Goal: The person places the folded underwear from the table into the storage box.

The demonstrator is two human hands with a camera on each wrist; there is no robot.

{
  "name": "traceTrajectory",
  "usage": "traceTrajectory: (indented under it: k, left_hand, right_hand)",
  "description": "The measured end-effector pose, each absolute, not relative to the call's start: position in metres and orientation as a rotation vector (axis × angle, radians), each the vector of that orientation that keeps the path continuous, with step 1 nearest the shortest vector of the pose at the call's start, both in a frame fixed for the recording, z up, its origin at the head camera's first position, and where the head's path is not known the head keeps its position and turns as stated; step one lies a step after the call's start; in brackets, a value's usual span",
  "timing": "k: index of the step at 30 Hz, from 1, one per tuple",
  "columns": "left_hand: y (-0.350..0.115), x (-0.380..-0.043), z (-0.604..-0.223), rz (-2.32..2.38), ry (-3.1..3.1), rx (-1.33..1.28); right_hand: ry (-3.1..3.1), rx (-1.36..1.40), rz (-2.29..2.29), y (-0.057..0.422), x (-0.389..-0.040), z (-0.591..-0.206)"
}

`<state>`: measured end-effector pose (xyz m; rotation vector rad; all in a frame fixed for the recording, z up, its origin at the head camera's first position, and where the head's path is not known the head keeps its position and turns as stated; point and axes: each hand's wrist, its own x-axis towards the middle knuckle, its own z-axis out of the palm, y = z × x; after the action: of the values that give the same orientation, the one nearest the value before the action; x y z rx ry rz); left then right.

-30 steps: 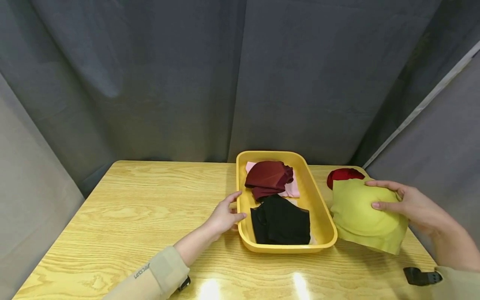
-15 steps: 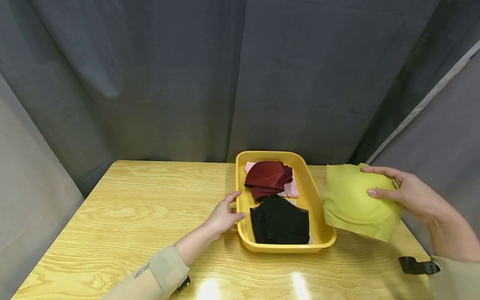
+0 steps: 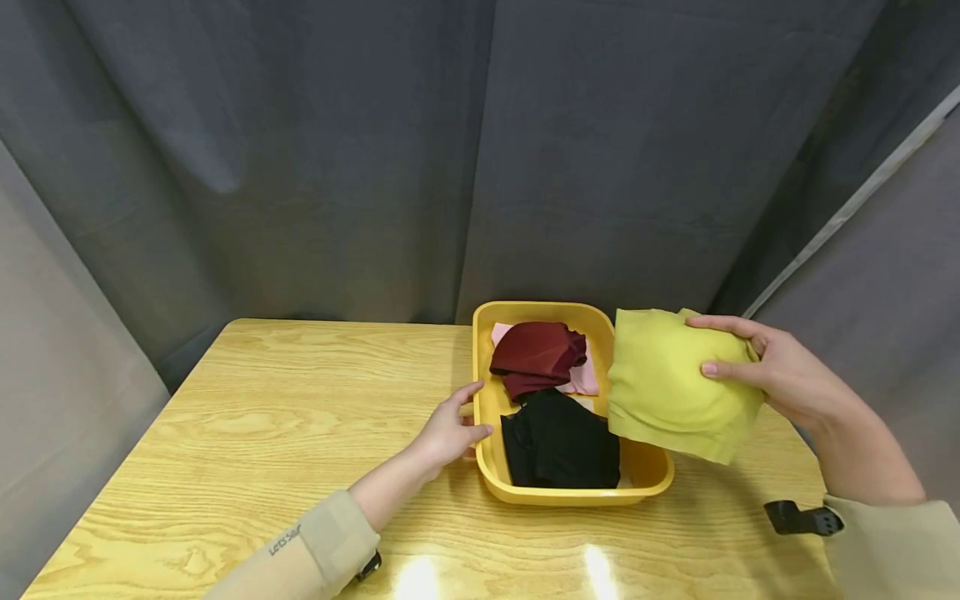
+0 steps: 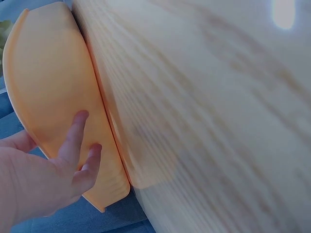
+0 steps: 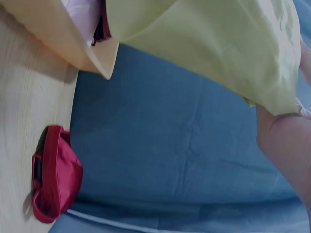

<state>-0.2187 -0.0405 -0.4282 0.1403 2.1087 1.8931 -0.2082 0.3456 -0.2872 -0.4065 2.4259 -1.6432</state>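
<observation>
My right hand holds a folded yellow bra by its right side, thumb on top. A rounded cup shape shows in it. The bra hangs above the right rim of a yellow plastic basin and hides part of it. My left hand grips the basin's left rim; in the left wrist view its fingers lie against the outer wall. Inside the basin are a folded maroon bra at the back and a folded black garment at the front. Pink cloth shows beneath the maroon one.
A red bra-like garment lies on the table near its edge in the right wrist view; the yellow bra hides it in the head view. The wooden table extends left of the basin. Grey curtains hang behind and beside it.
My right hand has carried the yellow bra left and slightly up, from over the right side of the table to over the basin's right rim. The left hand and basin have stayed put.
</observation>
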Motion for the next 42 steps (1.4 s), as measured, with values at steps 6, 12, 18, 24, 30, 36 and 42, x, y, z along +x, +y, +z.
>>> traceTrajectory:
  k: [6, 12, 18, 24, 30, 36, 42]
  left_hand:
    - [-0.041, -0.216, -0.426, 1.891, 2.113, 0.144]
    - [-0.041, -0.216, -0.427, 1.886, 2.118, 0.149]
    - [-0.041, -0.216, -0.428, 1.889, 2.107, 0.15]
    - [-0.043, -0.214, -0.423, 1.895, 2.089, 0.138]
    - [-0.044, -0.214, -0.421, 1.902, 2.081, 0.143]
    - [-0.044, -0.215, -0.425, 1.895, 2.108, 0.133]
    - [-0.044, -0.214, -0.426, 1.887, 2.114, 0.127]
  right_hand:
    - [2.359, -0.418, -1.663, 0.33, -0.213, -0.285]
    - [2.271, -0.433, -1.728, 0.313, -0.218, -0.292]
    - [2.259, -0.522, -1.721, 0.298, -0.222, -0.305]
    - [2.273, -0.55, -1.673, 0.286, -0.229, -0.32]
    - [2.276, -0.524, -1.637, 0.278, -0.238, -0.338]
    - [2.23, -0.502, -1.659, 0.274, -0.242, -0.354]
    - [2.19, -0.499, -1.674, 0.27, -0.244, -0.372]
